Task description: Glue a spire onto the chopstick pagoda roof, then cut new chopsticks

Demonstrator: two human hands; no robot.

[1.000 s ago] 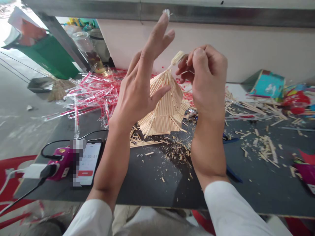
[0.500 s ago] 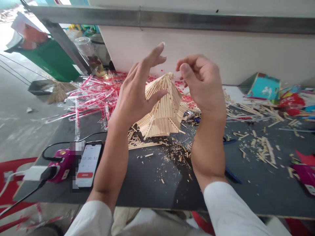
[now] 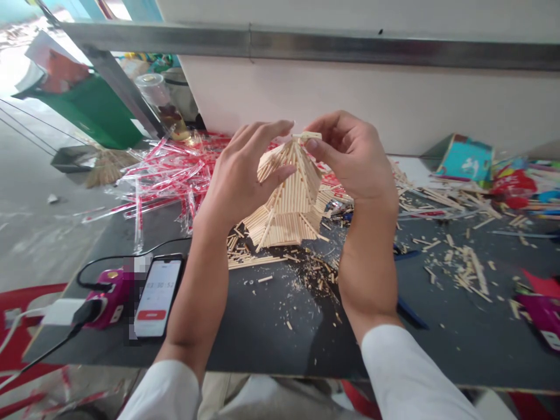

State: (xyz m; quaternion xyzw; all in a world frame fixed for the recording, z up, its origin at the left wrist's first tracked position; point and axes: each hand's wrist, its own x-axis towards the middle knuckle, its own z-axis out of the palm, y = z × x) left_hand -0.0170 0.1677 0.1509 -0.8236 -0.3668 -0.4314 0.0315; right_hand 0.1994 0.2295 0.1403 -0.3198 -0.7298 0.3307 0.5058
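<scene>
A model roof (image 3: 293, 192) made of thin wooden sticks stands on the dark table, with steep sides meeting at a peak and a flared lower edge. At the peak lies a short pale wooden piece (image 3: 311, 135), and my right hand (image 3: 356, 154) pinches its right end between thumb and fingers. To the left of the peak, my left hand (image 3: 245, 169) is open, its thumb and fingers apart around that side of the roof. Part of the roof's left side is hidden behind my left hand.
Red-and-clear plastic wrappers (image 3: 175, 169) are heaped behind on the left. A phone (image 3: 158, 297) and a purple power block (image 3: 109, 297) with cables lie at front left. Stick scraps (image 3: 472, 268) cover the right side near a blue tool (image 3: 411, 314). A green bin (image 3: 96, 108) stands beyond.
My right hand has come down and inward to the peak, where the short wooden piece now shows at its fingertips. My left hand has lowered slightly, its fingers more level.
</scene>
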